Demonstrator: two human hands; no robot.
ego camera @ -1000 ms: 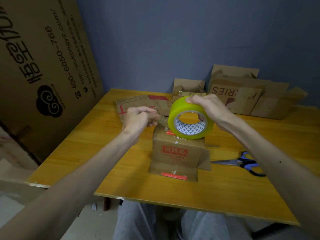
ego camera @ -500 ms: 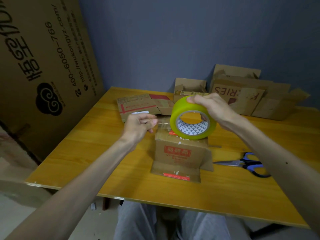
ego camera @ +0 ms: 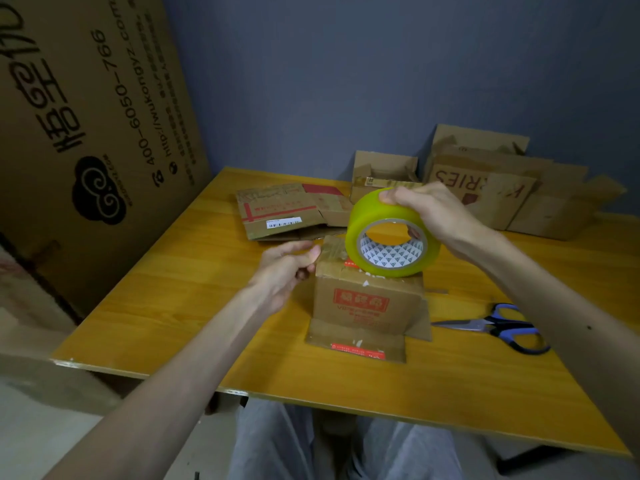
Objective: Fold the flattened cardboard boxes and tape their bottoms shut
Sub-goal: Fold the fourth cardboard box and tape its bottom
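Thumb and forefinger of the left hand (ego camera: 284,271) pinch the clear tape strip (ego camera: 332,247) at the upper left edge of the small box (ego camera: 363,306), wrist bent inward. The right hand (ego camera: 433,213) curls its fingers over the tape roll (ego camera: 388,255), which stands on edge atop the box, its hole facing the person and the strip running leftward.

The tape roll (ego camera: 393,237) sits on the upright box (ego camera: 367,306) and blocks most of its top, so the flap seam there is out of sight. The right grip (ego camera: 436,213) is over the roll, its fingers mostly lost behind it. The left grip (ego camera: 287,268) is at the box's top left corner (pinching the roll's loose end? can't tell, any film barely shows). Print under the box's red stamp (ego camera: 361,302): too small to read. Behind the box, the barcode label (ego camera: 284,222) on the flattened carton (ego camera: 277,206), same story. Left of the box, the big cardboard sheet (ego camera: 86,133) runs off the top and left edges.
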